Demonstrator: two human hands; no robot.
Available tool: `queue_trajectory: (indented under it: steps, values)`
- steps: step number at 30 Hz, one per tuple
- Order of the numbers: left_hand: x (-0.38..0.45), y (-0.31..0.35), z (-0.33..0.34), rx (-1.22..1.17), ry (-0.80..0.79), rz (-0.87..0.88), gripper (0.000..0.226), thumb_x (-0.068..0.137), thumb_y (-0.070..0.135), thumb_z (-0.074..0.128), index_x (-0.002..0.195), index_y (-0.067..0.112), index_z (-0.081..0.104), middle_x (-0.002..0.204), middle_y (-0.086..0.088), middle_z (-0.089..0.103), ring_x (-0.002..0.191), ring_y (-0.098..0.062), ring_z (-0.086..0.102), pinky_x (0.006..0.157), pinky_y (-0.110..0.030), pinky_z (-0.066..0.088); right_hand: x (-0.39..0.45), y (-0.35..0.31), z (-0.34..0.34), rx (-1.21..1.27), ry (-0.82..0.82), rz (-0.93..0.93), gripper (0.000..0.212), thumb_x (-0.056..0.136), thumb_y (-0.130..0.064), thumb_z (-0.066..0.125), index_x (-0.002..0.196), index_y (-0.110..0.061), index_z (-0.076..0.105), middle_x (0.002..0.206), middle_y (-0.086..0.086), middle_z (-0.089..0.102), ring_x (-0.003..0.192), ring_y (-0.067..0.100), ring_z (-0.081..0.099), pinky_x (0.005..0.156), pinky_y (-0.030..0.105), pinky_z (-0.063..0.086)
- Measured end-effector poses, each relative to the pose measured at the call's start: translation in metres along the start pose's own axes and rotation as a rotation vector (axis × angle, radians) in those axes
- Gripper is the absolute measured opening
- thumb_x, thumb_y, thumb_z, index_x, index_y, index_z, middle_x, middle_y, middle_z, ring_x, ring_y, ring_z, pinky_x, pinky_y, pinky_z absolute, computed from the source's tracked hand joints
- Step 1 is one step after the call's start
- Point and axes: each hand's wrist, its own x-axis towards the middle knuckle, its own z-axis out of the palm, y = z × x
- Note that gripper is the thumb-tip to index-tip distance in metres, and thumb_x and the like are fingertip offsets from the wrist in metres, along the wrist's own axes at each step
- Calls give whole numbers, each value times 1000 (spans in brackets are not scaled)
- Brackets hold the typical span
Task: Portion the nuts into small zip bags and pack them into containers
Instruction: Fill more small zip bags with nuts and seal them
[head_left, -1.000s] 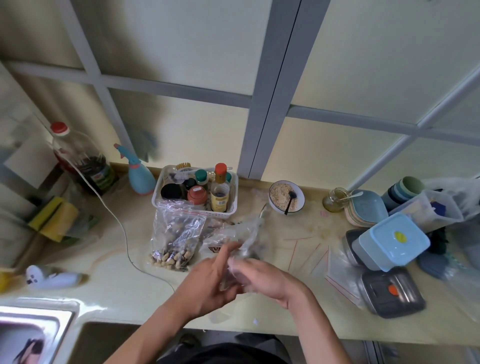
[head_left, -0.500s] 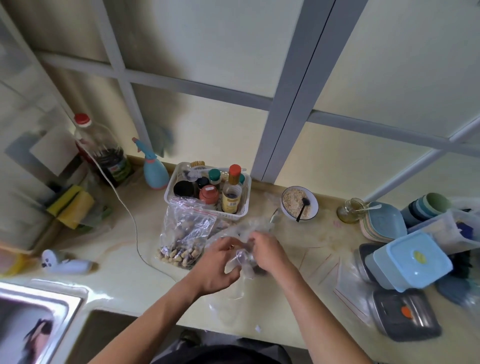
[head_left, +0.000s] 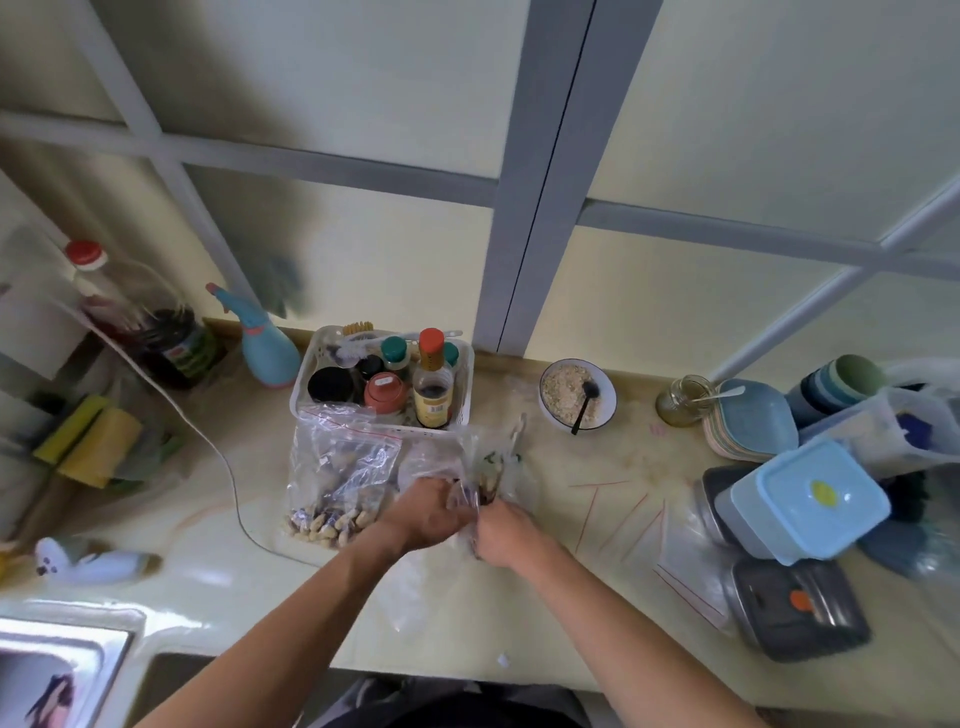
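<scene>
My left hand (head_left: 423, 514) and my right hand (head_left: 501, 532) meet over the counter, and both grip a small clear zip bag (head_left: 465, 496) with dark nuts in it. A crumpled clear bag (head_left: 491, 460) lies just behind them. To the left, a large zip bag of peanuts (head_left: 337, 483) leans on the counter. Several empty small zip bags (head_left: 628, 514) with red seal lines lie to the right. A light blue lidded container (head_left: 810, 499) sits on a grey one, and a dark grey container (head_left: 800, 608) stands in front of them.
A white basket of bottles and jars (head_left: 384, 379) stands behind the bags. A bowl of grain with a black spoon (head_left: 576, 395) and a small glass jar (head_left: 680, 400) sit further right. A spray bottle (head_left: 265, 343), a white cable (head_left: 218, 457) and a sink (head_left: 57, 675) are on the left.
Both hands have moved further from me, towards the crumpled bag, still working the small bag between them. The camera has shifted, so everything sits more to the right and lower.
</scene>
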Motion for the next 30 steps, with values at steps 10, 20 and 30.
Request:
queue_trajectory:
  steps: [10,20,30]
  values:
    - [15,18,17,218,382,-297,36,96,35,49,103,8,72,105,-12,74,99,-31,68,84,-35,50,-15,61,-18,250,231,576,105,95,-15,66,157,-2,-18,139,17,59,120,31,62,86,38,48]
    - [-1,14,24,70,263,-127,23,90,34,52,99,20,67,102,-3,71,97,-27,66,86,-36,52,14,94,-39,573,361,447,31,98,-31,56,122,-12,59,122,13,64,112,35,62,83,34,50]
    - [-15,8,18,-10,85,186,48,74,48,46,103,17,67,103,-1,67,100,-17,59,88,-36,49,52,99,-43,1432,99,329,17,99,-26,66,103,-12,59,69,7,67,39,9,42,35,18,23]
